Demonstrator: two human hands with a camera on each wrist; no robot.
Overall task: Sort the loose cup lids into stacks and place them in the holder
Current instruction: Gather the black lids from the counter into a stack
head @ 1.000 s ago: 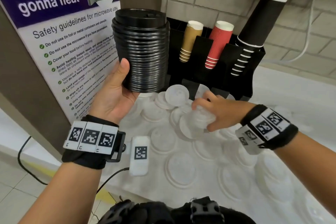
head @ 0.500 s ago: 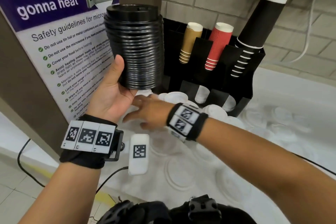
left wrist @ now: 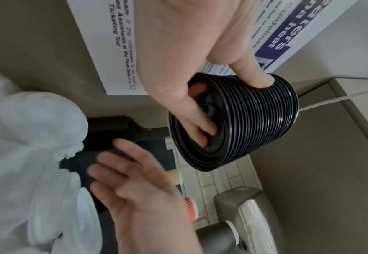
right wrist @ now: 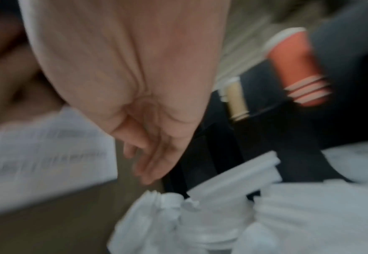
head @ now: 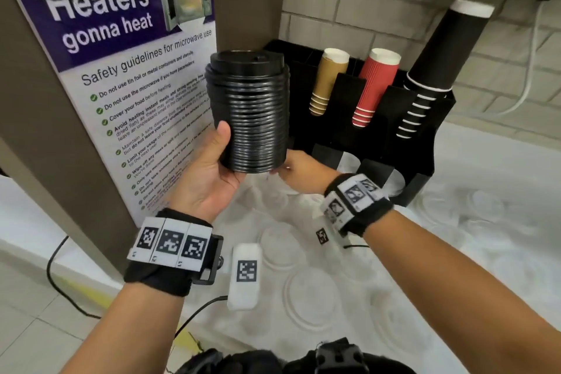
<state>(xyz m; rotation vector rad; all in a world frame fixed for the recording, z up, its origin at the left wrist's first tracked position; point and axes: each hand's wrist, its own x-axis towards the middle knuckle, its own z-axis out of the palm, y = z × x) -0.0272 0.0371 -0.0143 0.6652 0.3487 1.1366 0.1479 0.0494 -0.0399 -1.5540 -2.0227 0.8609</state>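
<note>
My left hand holds a tall stack of black lids upright in front of the poster, thumb on its side. In the left wrist view its fingers curl into the hollow underside of the stack. My right hand is just below and right of the stack's bottom rim, fingers straight and empty, blurred in its own view. Loose white lids cover the counter, with a heap under the hands. The black holder stands behind.
The holder's upper slots carry tan cups, red cups and a tall black cup stack. A microwave poster on a brown panel is at the left. A white tagged device hangs by my left wrist.
My right hand left the white lids on the counter and swung left, up to the bottom of the black stack. The left hand kept hold of the stack and shifted it slightly right.
</note>
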